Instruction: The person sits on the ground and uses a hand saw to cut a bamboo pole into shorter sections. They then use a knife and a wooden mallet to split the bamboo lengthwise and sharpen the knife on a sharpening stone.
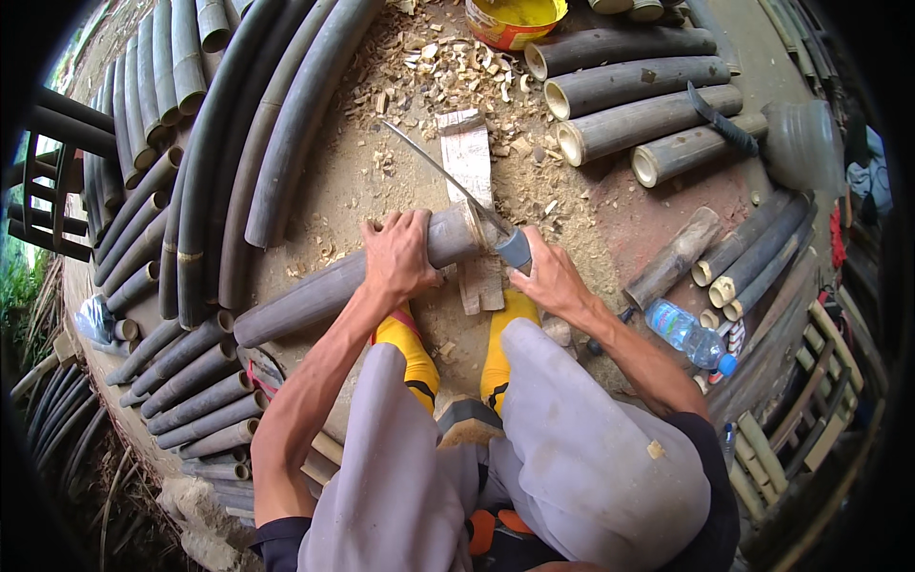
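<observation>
1. Two hands are at work on one bamboo pole point(334, 286), our landmark for all that follows; it lies slantwise across the dirt floor point(381, 191), low at our left and higher at our right.
2. Our left hand point(398, 255) is clenched over the top of the pole near its right end, pressing it down.
3. Our right hand point(548, 276) grasps the grey handle of a long knife point(448, 176), just right of the pole's end. The blade runs up and left from the handle, passing over the pole's end.
4. Under the pole's right end lies a worn wooden board point(467, 153), reaching beyond the pole on both sides.
5. Our yellow shoes point(457, 348) stand just below the pole, one to each side of the board.
6. Beyond the pole, wood chips point(448, 71) are scattered, with a yellow bowl point(515, 19) past them.
7. Right of the chips we note short cut bamboo lengths point(639, 105) side by side.
8. Left of the pole, long dark poles point(238, 153) are stacked.
9. Right of the pole, near our knee, lies a plastic water bottle point(686, 334).
</observation>
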`<action>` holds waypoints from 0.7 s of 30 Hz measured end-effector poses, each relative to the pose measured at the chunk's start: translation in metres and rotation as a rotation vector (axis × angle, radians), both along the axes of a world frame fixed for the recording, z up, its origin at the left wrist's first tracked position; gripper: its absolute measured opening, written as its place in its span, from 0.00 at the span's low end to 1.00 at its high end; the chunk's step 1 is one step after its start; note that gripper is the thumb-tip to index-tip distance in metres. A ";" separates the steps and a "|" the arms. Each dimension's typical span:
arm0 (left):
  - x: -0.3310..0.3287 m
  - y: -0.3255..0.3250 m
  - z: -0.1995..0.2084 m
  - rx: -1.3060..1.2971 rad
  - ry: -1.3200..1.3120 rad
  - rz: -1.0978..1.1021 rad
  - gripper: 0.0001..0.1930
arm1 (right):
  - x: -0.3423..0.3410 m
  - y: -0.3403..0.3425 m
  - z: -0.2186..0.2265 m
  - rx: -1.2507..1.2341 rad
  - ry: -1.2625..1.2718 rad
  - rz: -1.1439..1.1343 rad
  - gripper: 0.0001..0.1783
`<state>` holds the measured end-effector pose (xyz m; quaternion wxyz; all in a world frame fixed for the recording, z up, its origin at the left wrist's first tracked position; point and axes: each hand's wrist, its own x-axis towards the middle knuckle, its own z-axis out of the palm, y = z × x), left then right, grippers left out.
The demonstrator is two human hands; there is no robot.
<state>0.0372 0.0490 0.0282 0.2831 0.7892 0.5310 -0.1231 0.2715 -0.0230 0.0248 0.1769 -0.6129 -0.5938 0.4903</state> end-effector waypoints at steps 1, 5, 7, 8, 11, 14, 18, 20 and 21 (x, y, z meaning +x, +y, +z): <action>0.003 -0.001 -0.002 0.119 -0.029 0.003 0.39 | 0.001 0.000 0.003 0.032 -0.006 -0.018 0.23; 0.008 -0.033 -0.024 0.419 -0.081 0.045 0.37 | -0.014 0.005 0.054 0.303 0.017 -0.125 0.23; 0.010 -0.034 -0.028 0.430 -0.089 0.080 0.36 | -0.016 0.007 0.065 0.508 0.039 -0.178 0.23; 0.012 -0.033 -0.026 0.434 -0.110 0.076 0.34 | -0.015 0.003 0.055 0.570 0.067 -0.196 0.23; 0.015 -0.033 -0.024 0.444 -0.121 0.092 0.33 | 0.000 -0.006 -0.015 0.106 -0.161 0.008 0.22; 0.011 -0.034 -0.025 0.380 -0.073 0.100 0.31 | 0.004 0.001 -0.013 -0.001 -0.142 0.005 0.22; 0.010 -0.042 -0.033 0.522 -0.112 0.126 0.32 | -0.013 0.003 0.036 0.299 0.022 -0.092 0.21; 0.009 -0.038 -0.035 0.495 -0.095 0.121 0.36 | -0.018 0.002 0.047 0.451 0.087 -0.131 0.21; 0.008 -0.039 -0.036 0.502 -0.100 0.127 0.36 | -0.020 0.003 0.048 0.526 0.121 -0.149 0.20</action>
